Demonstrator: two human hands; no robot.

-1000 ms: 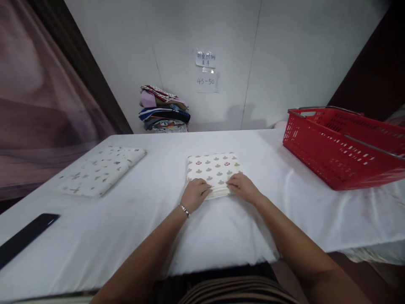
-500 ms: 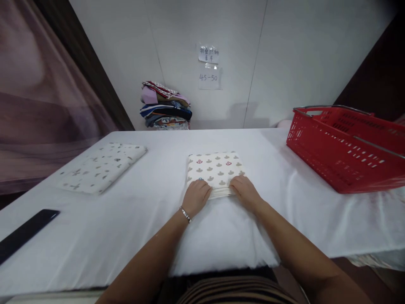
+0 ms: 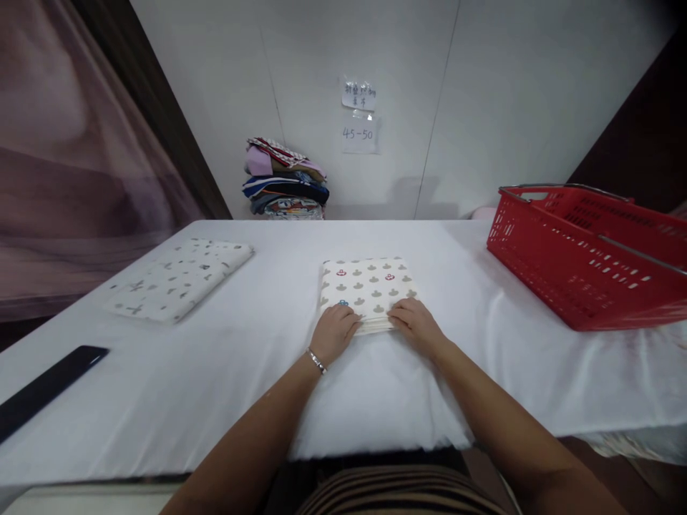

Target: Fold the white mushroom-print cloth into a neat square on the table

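A folded cream cloth with grey, red and blue printed motifs lies flat on the white-covered table, its layered edge facing me. My left hand is closed on its near left corner, fingers on top and the thumb at the layered edge. On the near right corner, my right hand grips the same cloth with curled fingers. A silver bracelet circles my left wrist. The undersides of the corners are hidden by my hands.
Another folded patterned cloth lies to the left, with a dark flat object nearer me. A red basket stands at the right. Behind the table's far edge is a stack of folded fabrics, beside a wall with paper signs.
The view has shifted slightly. Both hands stay at the near corners of the cloth, with only a slight shift of the right fingers.
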